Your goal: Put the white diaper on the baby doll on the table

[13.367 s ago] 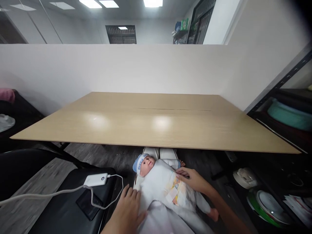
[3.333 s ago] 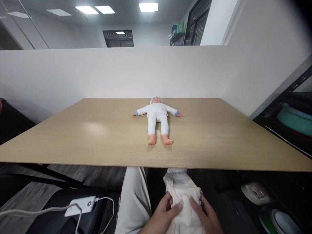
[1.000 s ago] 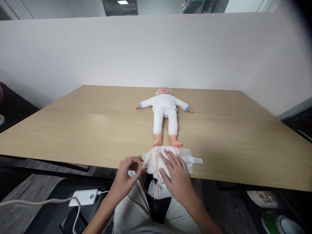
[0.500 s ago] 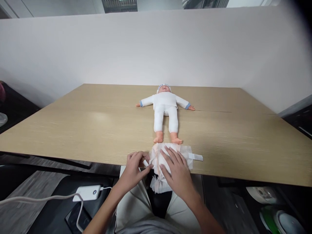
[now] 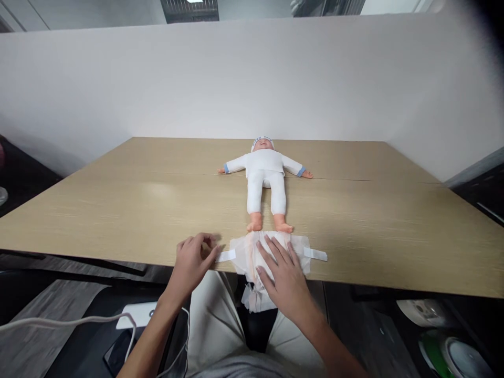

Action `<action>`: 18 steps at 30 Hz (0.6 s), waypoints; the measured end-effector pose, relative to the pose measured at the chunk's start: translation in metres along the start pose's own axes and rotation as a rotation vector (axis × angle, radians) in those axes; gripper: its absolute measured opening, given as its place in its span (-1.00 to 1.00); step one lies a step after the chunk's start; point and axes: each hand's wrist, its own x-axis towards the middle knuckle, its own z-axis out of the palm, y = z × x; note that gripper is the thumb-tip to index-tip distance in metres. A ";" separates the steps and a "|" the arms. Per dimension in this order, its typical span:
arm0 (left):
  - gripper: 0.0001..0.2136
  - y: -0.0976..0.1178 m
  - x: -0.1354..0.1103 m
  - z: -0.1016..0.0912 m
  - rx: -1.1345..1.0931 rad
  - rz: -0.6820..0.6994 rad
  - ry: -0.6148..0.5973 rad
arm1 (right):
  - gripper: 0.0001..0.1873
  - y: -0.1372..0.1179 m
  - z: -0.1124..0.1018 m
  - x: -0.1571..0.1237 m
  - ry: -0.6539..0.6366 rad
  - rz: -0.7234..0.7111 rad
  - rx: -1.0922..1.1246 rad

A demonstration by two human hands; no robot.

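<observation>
A baby doll [image 5: 264, 181] in a white suit and blue-trimmed cap lies on its back on the wooden table [image 5: 118, 205], feet toward me. A white diaper [image 5: 301, 247] lies spread at the table's near edge, just below the doll's feet, its lower end hanging off the edge. My right hand [image 5: 284, 277] presses flat on the diaper, fingers spread. My left hand [image 5: 191, 261] pinches the diaper's left fastening tab [image 5: 226, 255], pulled out to the left. The right tab [image 5: 317, 254] lies flat on the table.
A white partition wall [image 5: 157, 84] stands behind the table. At lower left a white power bank [image 5: 134, 321] with a cable lies on a black seat. Dark shelving with bowls [image 5: 452, 346] is at the lower right. My lap is under the table edge.
My left hand has drawn the diaper's left tab out to the left, so the diaper now lies wider. My right hand stays pressed on it. Earlier still, the doll lay in my lap.
</observation>
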 end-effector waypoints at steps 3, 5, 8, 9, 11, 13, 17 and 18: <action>-0.72 0.009 0.033 0.007 0.144 0.207 0.039 | -0.38 -0.001 0.001 0.001 -0.023 -0.012 -0.013; -0.52 0.022 0.062 0.017 0.234 0.354 0.014 | -0.38 -0.002 0.001 0.002 -0.032 -0.009 -0.014; -0.28 0.046 0.104 0.033 0.363 0.584 -0.063 | -0.38 -0.003 -0.002 0.005 -0.029 -0.004 -0.001; -0.23 0.053 0.116 0.039 0.397 0.685 -0.095 | -0.38 -0.003 -0.003 0.006 -0.026 -0.009 0.007; -0.15 0.066 0.136 0.047 0.444 0.888 -0.151 | -0.39 -0.001 -0.006 0.010 -0.025 -0.023 0.032; -0.11 0.074 0.150 0.053 0.469 1.051 -0.211 | -0.39 0.002 -0.008 0.012 -0.032 -0.032 0.060; -0.20 0.082 0.169 0.059 0.435 1.195 -0.280 | -0.32 0.008 -0.006 0.014 -0.054 -0.053 0.086; -0.31 0.084 0.173 0.060 0.403 1.221 -0.278 | -0.31 0.009 -0.005 0.014 -0.061 -0.057 0.087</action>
